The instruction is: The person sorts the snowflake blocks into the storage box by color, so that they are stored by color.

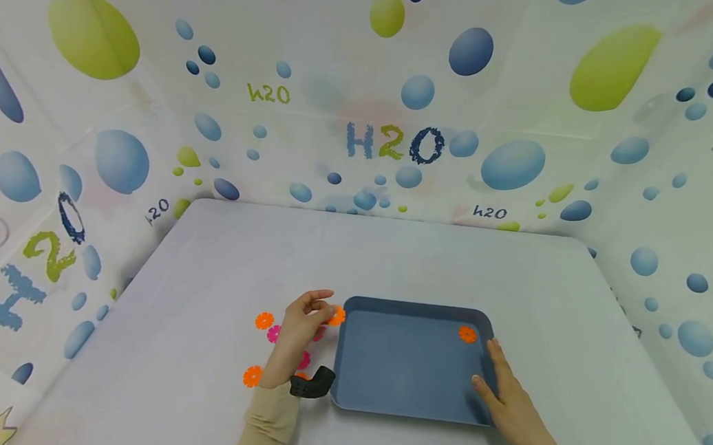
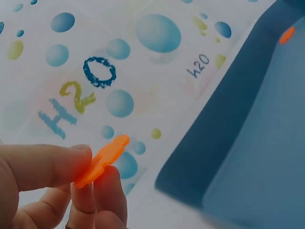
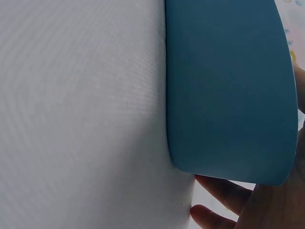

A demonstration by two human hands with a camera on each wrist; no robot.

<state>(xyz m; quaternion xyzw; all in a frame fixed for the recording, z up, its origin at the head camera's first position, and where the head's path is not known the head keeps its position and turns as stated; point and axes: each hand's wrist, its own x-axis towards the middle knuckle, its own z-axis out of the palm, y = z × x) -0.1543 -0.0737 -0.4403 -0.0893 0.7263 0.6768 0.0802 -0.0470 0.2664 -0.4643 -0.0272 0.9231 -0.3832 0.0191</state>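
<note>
Orange disc (image 2: 107, 158), pinched by the left grip (image 1: 301, 323), slants its long axis up-right in the left-wrist view.

Bright head view, dimmer wrist views, soft shadows.

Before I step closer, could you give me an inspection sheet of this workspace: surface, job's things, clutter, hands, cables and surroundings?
Surface: pale, smooth-looking table.
Job's things: blue-grey tray; one orange piece inside, near its far right corner; loose orange pieces and pink pieces left of the tray, some partly hidden by the left arm.
Clutter: nothing seen.
Left hand: pinches another orange piece by the tray's left edge; black band at the wrist.
Right hand: rests at the tray's right edge.
Cables: nothing seen.
Surroundings: white backdrop printed with blue and green drops and "H2O".
</note>
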